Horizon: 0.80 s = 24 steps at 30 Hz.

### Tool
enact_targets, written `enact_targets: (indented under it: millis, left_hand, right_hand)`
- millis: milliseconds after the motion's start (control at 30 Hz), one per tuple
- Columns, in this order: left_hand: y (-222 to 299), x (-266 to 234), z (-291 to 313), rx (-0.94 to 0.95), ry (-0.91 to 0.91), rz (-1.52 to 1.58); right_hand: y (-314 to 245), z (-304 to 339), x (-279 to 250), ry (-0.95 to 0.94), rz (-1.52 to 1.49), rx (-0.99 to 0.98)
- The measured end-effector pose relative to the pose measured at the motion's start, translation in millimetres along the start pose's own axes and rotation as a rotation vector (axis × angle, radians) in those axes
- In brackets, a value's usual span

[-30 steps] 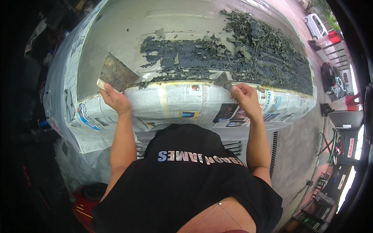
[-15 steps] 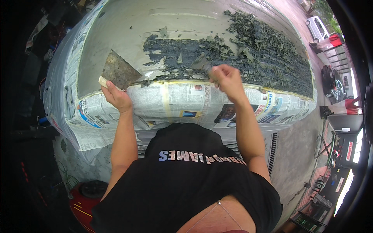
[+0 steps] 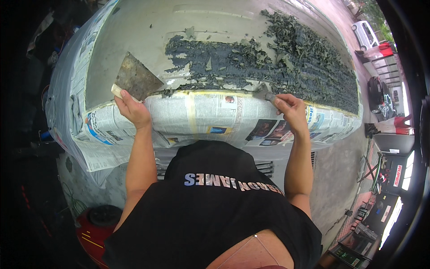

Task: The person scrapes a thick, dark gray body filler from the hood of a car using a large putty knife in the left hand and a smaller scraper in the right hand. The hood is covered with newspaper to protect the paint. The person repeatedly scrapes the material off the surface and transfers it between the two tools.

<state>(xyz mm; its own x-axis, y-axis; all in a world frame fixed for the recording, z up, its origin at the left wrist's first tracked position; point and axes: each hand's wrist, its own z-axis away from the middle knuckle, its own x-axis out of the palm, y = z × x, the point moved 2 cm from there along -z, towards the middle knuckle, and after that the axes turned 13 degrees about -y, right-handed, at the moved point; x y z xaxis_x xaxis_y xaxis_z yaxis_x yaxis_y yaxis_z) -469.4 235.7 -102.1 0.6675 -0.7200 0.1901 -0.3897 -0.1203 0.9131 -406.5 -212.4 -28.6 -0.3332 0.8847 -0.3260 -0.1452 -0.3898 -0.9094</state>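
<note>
My left hand (image 3: 134, 111) is closed round the cream handle of a wide flat scraper (image 3: 136, 77), whose stained blade is tilted up over the near left of a car's pale panel (image 3: 134, 38). Between the fingers of my right hand (image 3: 292, 111) is a smaller scraper (image 3: 265, 92); its blade lies at the panel's near edge, partly blurred. Dark, wrinkled, peeling paint (image 3: 309, 62) covers the panel's right side and middle, with loose flakes on top. Pale surface shows in patches at the paint's left and near borders.
Taped newspaper (image 3: 179, 114) and clear plastic sheeting (image 3: 67, 85) cover the car around the panel. A red machine (image 3: 96, 233) stands on the floor at lower left. To the right are a parked dark car (image 3: 380, 96), a white van (image 3: 365, 35) and shelves of tools (image 3: 358, 242).
My right hand and its scraper have moved right and closer to me, to the panel's near edge. A paler streak shows where the blade was. My left hand has barely moved.
</note>
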Motion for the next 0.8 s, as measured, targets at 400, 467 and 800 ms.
enact_targets:
  millis: [400,467,800]
  left_hand:
    - [-6,-4,-3,0.026,0.043,-0.040]
    - [-8,-6,-2,0.008,0.021,-0.046]
    - [-8,-5,-1,-0.015,-0.002,-0.023]
  right_hand:
    - [-44,-45,32,0.220,0.151,-0.187]
    - [-46,-32,12,0.172,0.154,-0.132]
    - [-13,-17,37,0.000,0.283,-0.079]
